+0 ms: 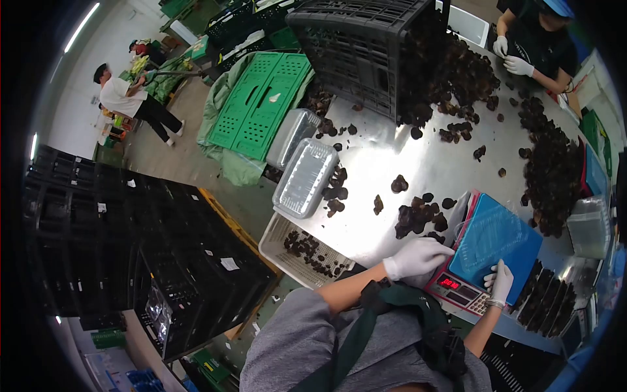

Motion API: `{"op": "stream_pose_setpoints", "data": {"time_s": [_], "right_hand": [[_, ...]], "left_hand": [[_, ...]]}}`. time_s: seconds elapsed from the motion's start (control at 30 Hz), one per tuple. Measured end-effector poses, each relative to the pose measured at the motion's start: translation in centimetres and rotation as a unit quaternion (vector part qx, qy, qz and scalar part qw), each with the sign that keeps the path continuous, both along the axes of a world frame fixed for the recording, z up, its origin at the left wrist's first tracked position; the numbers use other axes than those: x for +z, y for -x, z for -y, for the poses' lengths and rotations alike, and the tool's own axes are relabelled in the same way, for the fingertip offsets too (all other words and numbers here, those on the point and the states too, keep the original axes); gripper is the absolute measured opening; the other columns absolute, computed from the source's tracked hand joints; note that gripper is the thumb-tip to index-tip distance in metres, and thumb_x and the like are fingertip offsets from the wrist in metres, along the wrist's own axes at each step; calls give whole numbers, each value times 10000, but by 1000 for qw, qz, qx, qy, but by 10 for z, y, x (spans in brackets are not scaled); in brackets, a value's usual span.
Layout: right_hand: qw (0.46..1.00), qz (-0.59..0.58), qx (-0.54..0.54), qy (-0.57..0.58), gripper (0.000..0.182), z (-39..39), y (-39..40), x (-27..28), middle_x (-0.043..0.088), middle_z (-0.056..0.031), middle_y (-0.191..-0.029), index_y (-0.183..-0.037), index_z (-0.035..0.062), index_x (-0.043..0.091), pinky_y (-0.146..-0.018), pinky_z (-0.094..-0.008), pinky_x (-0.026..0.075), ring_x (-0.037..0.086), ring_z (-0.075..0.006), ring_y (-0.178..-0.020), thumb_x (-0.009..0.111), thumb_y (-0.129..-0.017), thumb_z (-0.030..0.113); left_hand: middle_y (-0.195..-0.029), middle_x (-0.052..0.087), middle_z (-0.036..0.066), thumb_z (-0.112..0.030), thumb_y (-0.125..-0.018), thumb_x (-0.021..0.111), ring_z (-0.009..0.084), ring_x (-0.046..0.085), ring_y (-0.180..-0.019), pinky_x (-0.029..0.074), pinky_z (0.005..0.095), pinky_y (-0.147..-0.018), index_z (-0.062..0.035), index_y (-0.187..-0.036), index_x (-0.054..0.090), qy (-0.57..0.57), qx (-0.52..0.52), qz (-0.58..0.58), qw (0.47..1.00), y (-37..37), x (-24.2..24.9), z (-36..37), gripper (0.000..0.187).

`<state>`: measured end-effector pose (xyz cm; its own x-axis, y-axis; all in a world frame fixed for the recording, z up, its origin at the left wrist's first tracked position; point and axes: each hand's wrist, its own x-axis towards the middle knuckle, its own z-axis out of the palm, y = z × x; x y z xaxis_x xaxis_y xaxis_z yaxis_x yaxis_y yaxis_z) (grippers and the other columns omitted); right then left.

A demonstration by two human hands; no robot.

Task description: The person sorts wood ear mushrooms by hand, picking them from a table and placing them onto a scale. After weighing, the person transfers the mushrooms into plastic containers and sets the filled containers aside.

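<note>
My left hand [418, 259], in a white glove, is at the left edge of a scale [457, 291] with a red lit display. Its fingers point toward the blue plate [496, 238]; whether they hold anything is too small to tell. My right hand [500, 283], also gloved, lies at the plate's lower right edge with its fingers apart and nothing visible in them. Just above my left hand, dark mushroom-like pieces [418, 217] are clustered on the metal table [366, 232]. Filled packs of dark pieces [547, 299] stand right of the scale.
Clear plastic trays [305, 178] are stacked at the table's left edge, above a white basket [271, 242]. A black crate [353, 55] spills dark pieces at the back. A co-worker [539, 49] stands at the far right. Black crates [98, 228] fill the left.
</note>
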<state>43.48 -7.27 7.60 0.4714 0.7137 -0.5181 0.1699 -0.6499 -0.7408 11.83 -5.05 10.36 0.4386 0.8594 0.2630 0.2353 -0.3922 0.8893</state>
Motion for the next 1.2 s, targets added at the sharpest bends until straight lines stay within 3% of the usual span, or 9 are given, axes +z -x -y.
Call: {"op": "stream_pose_setpoints", "data": {"time_s": [0.23, 0.37, 0.73, 0.93, 0.97, 1.03, 1.1, 1.13, 1.2], "right_hand": [[999, -8, -47, 9, 392, -12, 18, 12, 585, -80, -529, -800, 48, 557, -309, -241, 286, 458, -111, -332, 468, -1002, 372], [998, 26, 39, -32, 393, -13, 14, -11, 528, -35, -485, -770, 76, 556, -309, -240, 247, 417, -95, -329, 524, -979, 408], [992, 57, 2, -117, 466, -1, -43, -26, 413, 18, -452, -592, 129, 433, -359, -245, 221, 344, -73, -349, 562, -985, 345], [963, 249, -98, -38, 501, -2, -10, 24, 443, -11, -448, -581, 74, 481, -411, -240, 277, 395, -95, -403, 593, -960, 382], [959, 265, -89, -49, 419, 0, -10, 32, 517, -5, -527, -675, 37, 551, -459, -255, 343, 429, -97, -456, 586, -970, 332], [963, 126, -121, -207, 306, 2, -5, 32, 623, -13, -713, -822, 14, 613, -508, -277, 402, 533, -97, -580, 577, -979, 273], [943, 136, -89, -291, 191, 3, 80, 82, 660, -62, -1051, -1077, 28, 639, -726, -270, 484, 619, -130, -936, 568, -970, 169], [944, 98, -60, -310, 174, 7, 113, 96, 651, -56, -1055, -1089, 37, 635, -776, -266, 478, 607, -118, -936, 553, -961, 122], [955, 69, 102, -270, 159, 20, 146, 85, 663, -32, -975, -1067, 58, 640, -742, -268, 474, 614, -110, -919, 541, -951, 101]], "left_hand": [[-881, 694, 93, -96, -862, 606, 260, 658, -819, 528, 353, -756, -85, -1083, 690, 47, 108, 1, 993, 56, -32, 12, 237], [-901, 699, 93, -101, -863, 610, 256, 659, -835, 525, 352, -771, -85, -1080, 691, 60, 110, -5, 992, 61, -27, 10, 231], [-929, 701, 93, -95, -857, 616, 275, 656, -844, 524, 357, -793, -88, -1078, 693, 52, 109, -20, 992, 77, -34, 10, 234], [-955, 693, 123, -110, -858, 620, 307, 652, -919, 522, 376, -859, -102, -1069, 698, 96, 143, -43, 984, 98, -42, 11, 225], [-974, 687, 130, -116, -865, 613, 311, 647, -945, 513, 383, -875, -98, -1080, 692, 87, 168, -41, 981, 102, -46, 12, 229], [-1012, 676, 145, -128, -880, 600, 321, 637, -999, 496, 397, -908, -90, -1102, 679, 81, 205, -34, 975, 107, -55, 16, 239], [-1102, 642, 184, -121, -889, 593, 335, 611, -1067, 474, 398, -951, -29, -1162, 632, 189, 292, 0, 937, 107, -75, 21, 291], [-1131, 626, 203, -100, -890, 573, 321, 587, -1110, 458, 381, -971, 33, -1189, 589, 134, 320, -26, 937, 111, -88, 18, 328], [-1281, 504, 230, -49, -868, 579, 361, 537, -1172, 434, 397, -1012, 60, -1272, 510, 187, 321, 127, 920, 116, -105, 18, 424]]}}
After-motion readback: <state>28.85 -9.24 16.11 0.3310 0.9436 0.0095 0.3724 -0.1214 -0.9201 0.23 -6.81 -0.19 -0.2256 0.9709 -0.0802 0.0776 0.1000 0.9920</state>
